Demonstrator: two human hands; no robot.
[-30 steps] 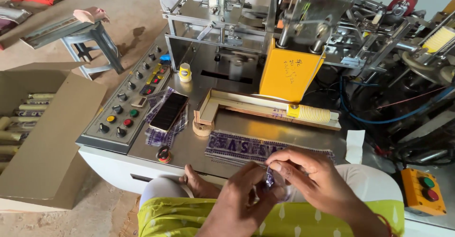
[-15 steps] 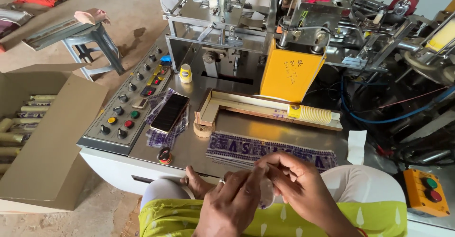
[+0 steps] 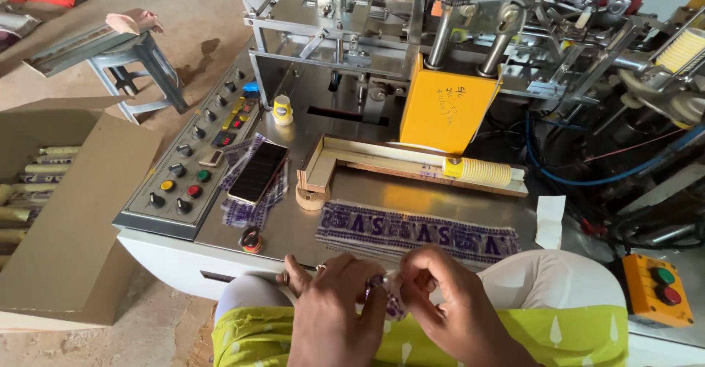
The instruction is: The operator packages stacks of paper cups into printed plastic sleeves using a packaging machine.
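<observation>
My left hand (image 3: 334, 312) and my right hand (image 3: 448, 301) meet over my lap at the near edge of the machine table. Both pinch a small clear plastic sleeve with purple print (image 3: 388, 293) between the fingertips; most of it is hidden by the fingers. Just beyond the hands lies a row of flat purple-printed sleeves (image 3: 418, 231) on the steel table (image 3: 382, 191). Further back, a stack of yellow paper cups (image 3: 477, 170) lies on its side in a wooden tray (image 3: 345, 154).
A black phone (image 3: 258, 172) rests on printed sheets beside a control panel (image 3: 194, 161) of knobs and buttons. The cup-making machine with a yellow cover (image 3: 448, 110) fills the back. An open cardboard box (image 3: 51, 205) stands left, a yellow switch box (image 3: 657, 290) right.
The view has shifted a little. My hands have drawn closer together and lower, the fingers working the small sleeve. Nothing on the table has moved.
</observation>
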